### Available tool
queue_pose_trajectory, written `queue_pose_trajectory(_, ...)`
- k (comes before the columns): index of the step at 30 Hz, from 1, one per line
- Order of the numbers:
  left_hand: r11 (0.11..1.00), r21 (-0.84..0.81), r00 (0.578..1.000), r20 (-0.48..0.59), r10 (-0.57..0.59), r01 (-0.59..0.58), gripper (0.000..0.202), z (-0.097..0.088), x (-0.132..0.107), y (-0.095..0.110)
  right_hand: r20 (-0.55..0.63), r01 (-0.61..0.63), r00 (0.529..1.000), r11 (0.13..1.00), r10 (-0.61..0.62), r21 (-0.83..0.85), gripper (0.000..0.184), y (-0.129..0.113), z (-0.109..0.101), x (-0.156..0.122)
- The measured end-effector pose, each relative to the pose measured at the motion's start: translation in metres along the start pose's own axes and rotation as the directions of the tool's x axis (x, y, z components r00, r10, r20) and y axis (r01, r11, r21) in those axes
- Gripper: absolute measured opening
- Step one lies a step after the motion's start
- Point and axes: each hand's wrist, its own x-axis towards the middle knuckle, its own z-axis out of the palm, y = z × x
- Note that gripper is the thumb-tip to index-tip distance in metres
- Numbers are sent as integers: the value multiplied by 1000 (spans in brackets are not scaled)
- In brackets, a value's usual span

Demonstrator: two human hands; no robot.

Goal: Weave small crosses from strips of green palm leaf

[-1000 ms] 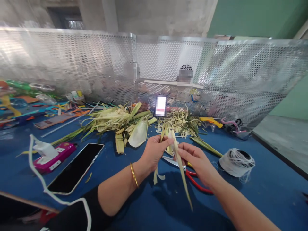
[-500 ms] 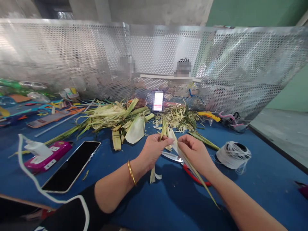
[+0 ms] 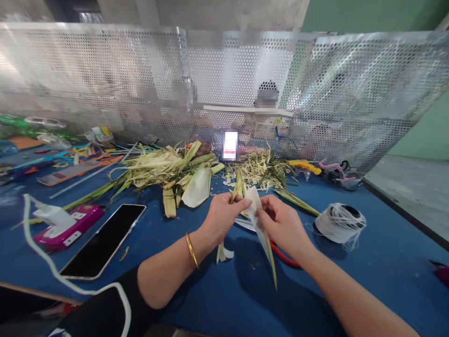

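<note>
My left hand (image 3: 222,216), with a gold bangle (image 3: 191,250) on the wrist, pinches a pale green leaf strip (image 3: 258,220) above the blue table (image 3: 224,299). My right hand (image 3: 282,223) grips the same strip from the right, and its pointed end (image 3: 272,267) hangs down toward the table. Another strip end (image 3: 223,253) curls below my left hand. Red-handled scissors (image 3: 280,255) lie on the table under my hands, partly hidden.
A heap of green and pale leaves (image 3: 164,171) and cut scraps (image 3: 259,171) lies behind my hands. A white twine spool (image 3: 339,222) sits to the right. A black phone (image 3: 103,241) and a pink device (image 3: 68,223) lie left. A perforated metal screen (image 3: 140,84) backs the table.
The hanging leaf end has swung from pointing lower right to hanging nearly straight down. Both hands have stayed together on the strip, shifting slightly.
</note>
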Motion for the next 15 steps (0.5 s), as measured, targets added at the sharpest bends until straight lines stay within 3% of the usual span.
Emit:
queue_pose_trajectory(3, 998, -17, 998, -3, -64, 64, 21, -1, 0, 2, 21, -109, 994, 979, 107, 174, 14, -2, -1, 2)
queue_pose_trajectory(7, 983, -125, 991, 19, -133, 134, 21, -3, 3, -2, 125, -283, 959, 860, 254, 424, 25, -9, -3, 4)
queue_pose_trajectory(11, 974, -184, 991, 4, -131, 130, 17, -3, 4, -3, 170, -338, 941, 811, 293, 477, 25, -12, -3, 3)
queue_pose_trajectory(15, 982, -176, 996, -42, -82, 74, 14, 0, 3, -1, 212, -313, 947, 852, 243, 420, 23, -8, 0, 2)
